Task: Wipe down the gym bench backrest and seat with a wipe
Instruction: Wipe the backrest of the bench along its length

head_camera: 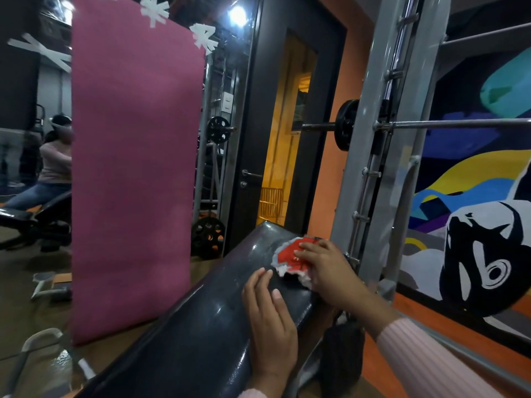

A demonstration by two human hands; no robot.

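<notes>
A glossy black padded vinyl bench backrest [207, 320] slopes from the lower left of the frame up toward the centre, its far end ending just below the dark doorway. Near that upper end lies a crumpled red and white cloth wipe [291, 261], pressed flat against the pad. The right hand [324, 271], coming in from the lower right in a ribbed pale pink sleeve [436, 360], rests on top of the wipe with its fingers [307, 248] spread and laid over the cloth, pinning it to the pad rather than curling around it. The left hand [270, 320] lies palm down on the backrest just below and left of the wipe, fingers extended and flat, holding nothing; its fingertips sit close to the wipe's ragged white edge, though I cannot tell whether they touch it.

A tall pink foam mat [135, 168] stands upright in the left half of the frame, taped with white strips at its top against what seems to be a mirror. At centre right a steel barbell with a black weight plate [346, 124] sits on a grey metal rack [382, 145]. A painted mural wall [474, 196] in blue, yellow, black and white fills the right edge, above an orange floor
</notes>
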